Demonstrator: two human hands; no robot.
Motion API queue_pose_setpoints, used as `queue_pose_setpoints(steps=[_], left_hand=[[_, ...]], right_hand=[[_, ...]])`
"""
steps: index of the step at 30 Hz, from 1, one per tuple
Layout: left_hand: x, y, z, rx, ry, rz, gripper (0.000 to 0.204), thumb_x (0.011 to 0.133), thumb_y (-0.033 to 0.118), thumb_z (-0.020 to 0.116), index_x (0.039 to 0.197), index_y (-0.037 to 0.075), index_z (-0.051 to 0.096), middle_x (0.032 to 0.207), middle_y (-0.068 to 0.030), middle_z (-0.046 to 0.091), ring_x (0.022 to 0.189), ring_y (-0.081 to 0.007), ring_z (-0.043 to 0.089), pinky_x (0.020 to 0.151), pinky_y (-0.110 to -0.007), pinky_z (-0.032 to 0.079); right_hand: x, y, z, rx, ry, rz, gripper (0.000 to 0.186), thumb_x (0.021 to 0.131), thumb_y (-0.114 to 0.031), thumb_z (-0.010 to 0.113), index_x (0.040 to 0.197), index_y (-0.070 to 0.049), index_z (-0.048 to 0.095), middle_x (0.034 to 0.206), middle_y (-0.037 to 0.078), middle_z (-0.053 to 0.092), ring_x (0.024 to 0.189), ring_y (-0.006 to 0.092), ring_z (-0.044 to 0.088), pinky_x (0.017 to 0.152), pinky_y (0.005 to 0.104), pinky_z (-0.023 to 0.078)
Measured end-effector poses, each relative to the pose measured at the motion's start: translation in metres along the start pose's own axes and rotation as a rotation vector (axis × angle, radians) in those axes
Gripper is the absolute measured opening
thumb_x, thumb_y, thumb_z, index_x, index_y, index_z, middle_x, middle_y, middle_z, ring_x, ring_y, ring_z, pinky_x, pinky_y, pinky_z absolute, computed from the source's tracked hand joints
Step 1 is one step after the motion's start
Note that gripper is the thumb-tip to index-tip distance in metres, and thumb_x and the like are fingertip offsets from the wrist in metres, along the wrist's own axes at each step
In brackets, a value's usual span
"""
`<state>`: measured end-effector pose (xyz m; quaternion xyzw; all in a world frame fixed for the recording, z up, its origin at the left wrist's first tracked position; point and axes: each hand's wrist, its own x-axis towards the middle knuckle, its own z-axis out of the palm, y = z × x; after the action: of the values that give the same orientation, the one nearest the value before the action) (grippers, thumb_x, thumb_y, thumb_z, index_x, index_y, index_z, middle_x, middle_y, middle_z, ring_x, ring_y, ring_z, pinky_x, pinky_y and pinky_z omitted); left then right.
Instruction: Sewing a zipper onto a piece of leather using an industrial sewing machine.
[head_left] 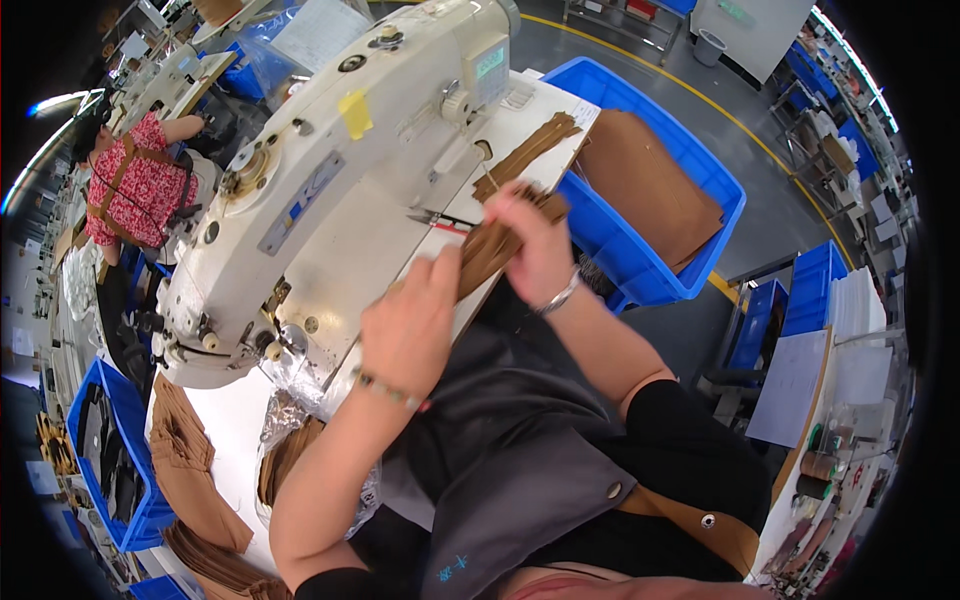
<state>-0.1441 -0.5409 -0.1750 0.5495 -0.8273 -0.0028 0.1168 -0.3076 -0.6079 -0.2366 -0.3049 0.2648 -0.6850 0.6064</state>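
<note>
At the front edge of the table [250, 440], before the white industrial sewing machine [330, 170]:

- Brown fabric bundle [495, 245]: a stack of narrow brown strips, lying across the table edge just right of the machine body, gripped at both ends.
- Left hand [412, 325]: nearest the machine's base, fingers curled and closed round the lower end of the bundle, thumb raised along it. Beaded bracelet at the wrist.
- Right hand [535, 250]: on the side of the bundle away from the machine, fingers closed over the upper end of the bundle, knuckles up. Silver bangle at the wrist.
- Small snips with red handle [440, 222]: flat on the table between the machine's arm and the bundle, just beside the right fingers.
- Loose brown strips [530, 150]: spread on the table beyond the bundle, to the right of the machine's head.
- Blue plastic crate [650, 200]: right of the machine, off the table edge, holding flat brown pieces.
- Folded brown pieces [185, 465]: piled on the table below the machine's needle end.
- Clear plastic bag of brown pieces [285, 455]: below the machine, beside the left forearm.
- Second person in red patterned top [135, 185]: left of the machine, at another station.
</note>
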Motion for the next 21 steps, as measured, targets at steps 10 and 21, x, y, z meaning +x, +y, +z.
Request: queue_pose_setpoints(steps=[10,21], left_hand=[[0.183,0.033,0.102,-0.351,0.275,0.188,0.036,0.088,0.005,0.061,0.123,0.008,0.052,0.109,-0.0154,0.064,0.098,-0.0351,0.068,0.077,-0.046,0.057],[0.149,0.002,0.124,0.025,0.175,-0.139,0.039,0.092,0.013,0.057,0.130,0.006,0.053,0.120,-0.0133,0.061,0.097,-0.0312,0.071,0.074,-0.049,0.059]], right_hand=[[0.144,-0.088,-0.097,-0.253,0.030,-0.183,0.010,0.086,-0.015,0.073,0.087,-0.010,0.065,0.077,-0.001,0.065,0.057,0.0050,0.053,0.044,0.0210,0.031],[0.186,-0.028,-0.107,-0.569,-0.060,-0.110,0.031,0.083,-0.017,0.083,0.107,-0.006,0.066,0.102,0.005,0.069,0.091,0.0139,0.066,0.080,0.0275,0.054]])
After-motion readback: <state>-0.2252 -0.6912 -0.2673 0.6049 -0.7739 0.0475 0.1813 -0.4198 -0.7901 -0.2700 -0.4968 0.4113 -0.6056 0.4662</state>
